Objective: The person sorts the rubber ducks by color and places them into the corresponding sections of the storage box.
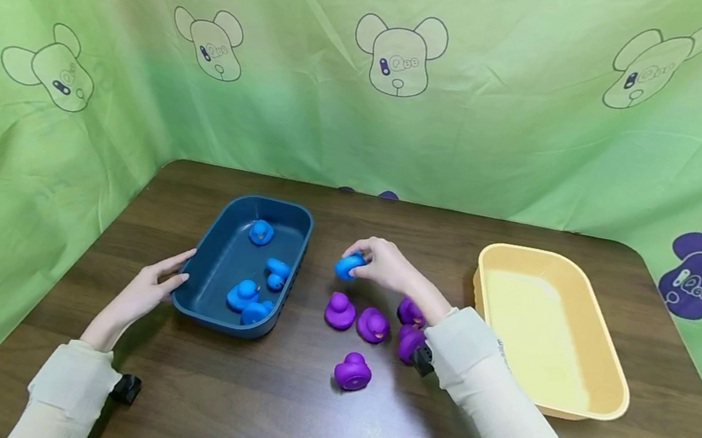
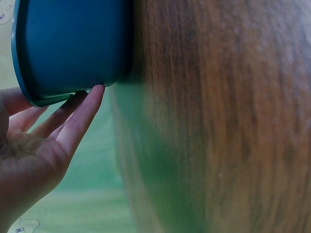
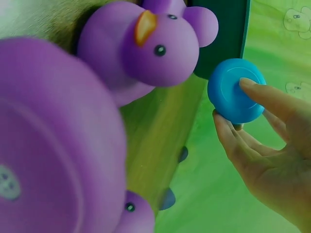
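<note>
My right hand (image 1: 383, 263) pinches a blue rubber duck (image 1: 346, 266) between thumb and fingers, right of the blue tub (image 1: 225, 252). In the right wrist view the held duck (image 3: 226, 99) shows its round flat underside, thumb against it. My left hand (image 1: 142, 290) touches the tub's left side with fairly straight fingers; the left wrist view shows its fingertips against the outer wall (image 2: 73, 43). Several blue ducks (image 1: 242, 294) lie inside the tub. Several purple rubber ducks (image 1: 340, 313) are below the right hand, some partly hidden by its wrist.
An empty-looking yellow tub (image 1: 540, 323) stands at the right, beside my right forearm. One purple duck (image 1: 353, 372) lies nearer the front, tipped over. The brown wooden table (image 1: 234, 402) meets a green printed cloth (image 1: 379, 138) at the back and sides.
</note>
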`<state>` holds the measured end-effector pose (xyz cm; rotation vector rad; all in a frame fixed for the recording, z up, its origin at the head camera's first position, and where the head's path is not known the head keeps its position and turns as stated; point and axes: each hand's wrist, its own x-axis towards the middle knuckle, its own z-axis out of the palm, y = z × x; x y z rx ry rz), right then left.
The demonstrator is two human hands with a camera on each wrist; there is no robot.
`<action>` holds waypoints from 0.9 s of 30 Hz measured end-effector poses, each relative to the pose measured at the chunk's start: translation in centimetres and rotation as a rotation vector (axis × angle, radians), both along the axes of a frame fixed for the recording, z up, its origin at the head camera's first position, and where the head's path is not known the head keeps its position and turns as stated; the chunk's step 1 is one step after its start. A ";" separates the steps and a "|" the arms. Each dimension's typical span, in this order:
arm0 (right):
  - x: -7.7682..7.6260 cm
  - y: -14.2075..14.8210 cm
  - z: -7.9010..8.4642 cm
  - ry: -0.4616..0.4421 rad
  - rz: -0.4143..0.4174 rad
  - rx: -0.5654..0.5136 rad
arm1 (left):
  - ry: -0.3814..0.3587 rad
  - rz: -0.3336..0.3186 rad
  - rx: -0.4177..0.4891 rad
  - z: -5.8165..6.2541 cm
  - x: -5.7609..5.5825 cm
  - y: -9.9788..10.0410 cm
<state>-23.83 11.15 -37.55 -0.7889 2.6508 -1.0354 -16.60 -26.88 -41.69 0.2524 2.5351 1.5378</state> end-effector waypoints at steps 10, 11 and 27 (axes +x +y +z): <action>-0.2 -1.1 0.1 0.070 0.011 -0.054 | 0.003 0.001 0.000 -0.1 -0.1 0.0; -0.2 -1.2 0.1 0.073 0.011 -0.062 | 0.005 0.002 0.002 0.0 -0.1 0.1; -0.1 -3.4 0.0 0.083 -0.050 -0.126 | -0.008 0.016 0.009 0.2 0.0 0.1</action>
